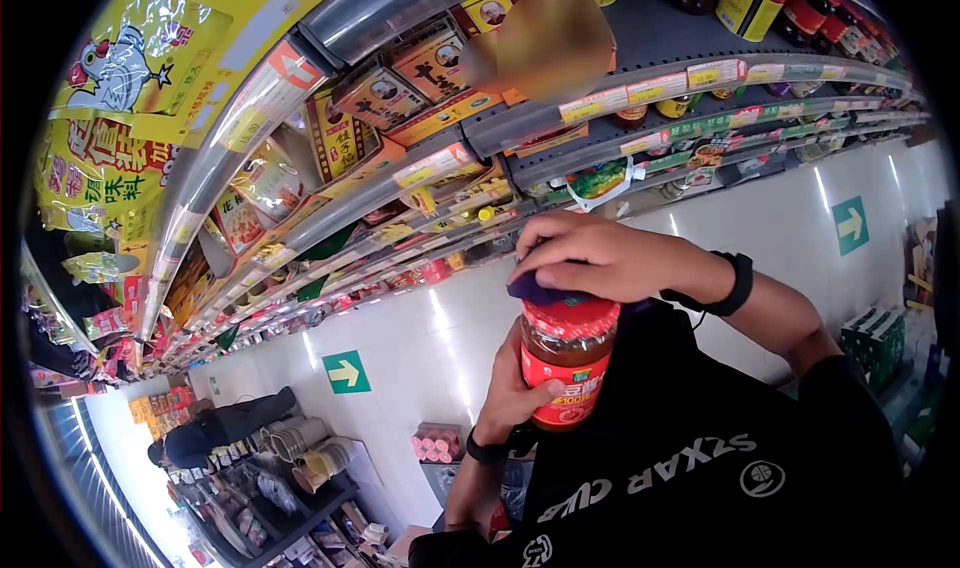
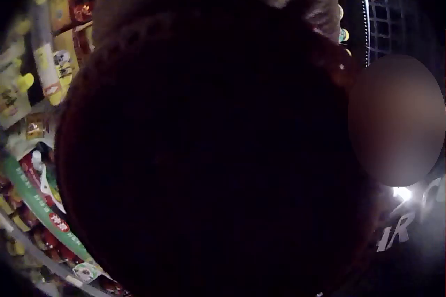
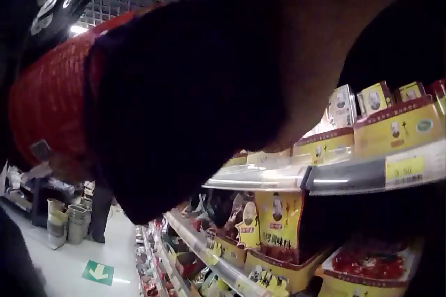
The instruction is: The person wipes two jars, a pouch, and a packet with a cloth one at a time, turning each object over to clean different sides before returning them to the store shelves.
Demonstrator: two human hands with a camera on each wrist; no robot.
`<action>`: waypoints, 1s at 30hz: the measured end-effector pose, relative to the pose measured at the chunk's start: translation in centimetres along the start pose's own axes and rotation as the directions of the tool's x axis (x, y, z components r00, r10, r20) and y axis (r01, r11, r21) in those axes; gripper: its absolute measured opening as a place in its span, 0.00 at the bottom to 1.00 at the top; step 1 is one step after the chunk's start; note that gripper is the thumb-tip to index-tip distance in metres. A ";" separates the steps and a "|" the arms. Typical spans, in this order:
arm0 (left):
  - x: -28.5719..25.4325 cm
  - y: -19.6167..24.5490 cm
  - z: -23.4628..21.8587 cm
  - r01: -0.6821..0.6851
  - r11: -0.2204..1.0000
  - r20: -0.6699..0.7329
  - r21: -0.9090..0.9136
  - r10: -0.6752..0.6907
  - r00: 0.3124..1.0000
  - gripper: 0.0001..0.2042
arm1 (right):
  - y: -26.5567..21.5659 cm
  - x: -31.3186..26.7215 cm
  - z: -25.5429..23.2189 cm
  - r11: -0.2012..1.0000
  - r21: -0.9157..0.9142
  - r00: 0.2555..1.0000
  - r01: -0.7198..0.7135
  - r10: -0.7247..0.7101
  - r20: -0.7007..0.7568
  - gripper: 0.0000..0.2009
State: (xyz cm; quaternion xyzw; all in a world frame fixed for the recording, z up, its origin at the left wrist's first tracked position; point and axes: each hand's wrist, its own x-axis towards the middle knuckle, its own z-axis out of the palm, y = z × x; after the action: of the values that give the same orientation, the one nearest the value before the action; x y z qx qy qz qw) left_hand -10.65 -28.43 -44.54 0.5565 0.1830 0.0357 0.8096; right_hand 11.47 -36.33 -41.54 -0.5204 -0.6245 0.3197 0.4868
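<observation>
The jar (image 1: 567, 373) is between my two hands, its lidded end pointing away from my chest. I judge the step in hand to be wiping the lid (image 1: 580, 318) with the purple cloth (image 1: 540, 290); whether I am also twisting the lid, I cannot tell. The next move, as I read it, calls for my lower grip to hold the jar firm while the cloth works round the lid's edge without slipping.

My left hand (image 1: 515, 393) is clamped on the jar's side, the thumb lying across its red label; the fingers behind the jar are hidden from me. The jar sits right against that thumb and palm. My right hand (image 1: 605, 258) caps the jar's lidded end, its fingers bent and close together on the cloth, so the cloth lies between them and the lid. The cloth hangs past the lid in the right wrist view; the left wrist view is too dark to show my fingertips.

Outward from the jar, my black shirt (image 1: 720, 408) is just behind it. Beyond the jar and off to its left are the store shelves (image 1: 545, 118), with a green floor arrow (image 1: 346, 372) to its left.
</observation>
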 end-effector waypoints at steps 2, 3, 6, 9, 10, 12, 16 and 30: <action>-0.1 0.2 0.6 0.046 0.994 -0.063 -0.101 -0.053 0.997 0.45 | 0.3 0.5 0.4 1.000 -0.009 1.000 -0.030 0.030 -0.005 0.12; -0.1 0.0 0.5 0.042 0.992 -0.085 -0.115 -0.052 0.995 0.46 | 0.2 0.5 0.6 0.998 -0.046 0.999 0.031 -0.032 -0.024 0.12; -0.1 -1.0 -0.9 0.011 0.998 -0.055 -0.060 -0.014 0.998 0.46 | -0.9 0.0 0.8 0.992 0.090 0.996 0.084 -0.082 -0.016 0.12; -0.4 -0.5 -0.9 0.007 0.998 -0.009 -0.057 -0.008 1.000 0.45 | -0.2 -0.2 0.9 0.983 0.180 1.000 -0.022 0.021 0.009 0.12; -0.5 -0.6 -0.8 0.018 0.994 -0.027 -0.108 -0.021 0.999 0.45 | 0.6 -0.2 1.0 0.976 0.208 0.998 -0.064 0.063 0.012 0.11; -1.0 -0.9 -0.6 0.038 0.977 -0.051 -0.208 -0.050 0.997 0.45 | 3.5 -0.1 2.0 0.948 0.311 0.993 -0.070 0.097 -0.071 0.12; -0.9 -2.1 -0.9 -0.066 0.974 -0.189 -0.216 0.024 0.982 0.45 | 4.8 0.1 5.4 0.767 0.624 0.846 -0.148 0.425 -0.323 0.12; -0.5 -1.2 0.1 -0.367 0.853 -0.527 0.370 0.518 0.674 0.46 | 4.4 -1.4 10.1 0.383 0.891 0.777 -0.243 0.626 -0.057 0.15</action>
State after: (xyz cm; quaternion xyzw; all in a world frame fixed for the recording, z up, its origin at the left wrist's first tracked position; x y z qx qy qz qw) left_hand -11.28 -29.16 -45.45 0.6331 0.2951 0.3876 0.6015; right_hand 3.48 -35.43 -49.18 -0.4148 -0.1131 0.5900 0.6834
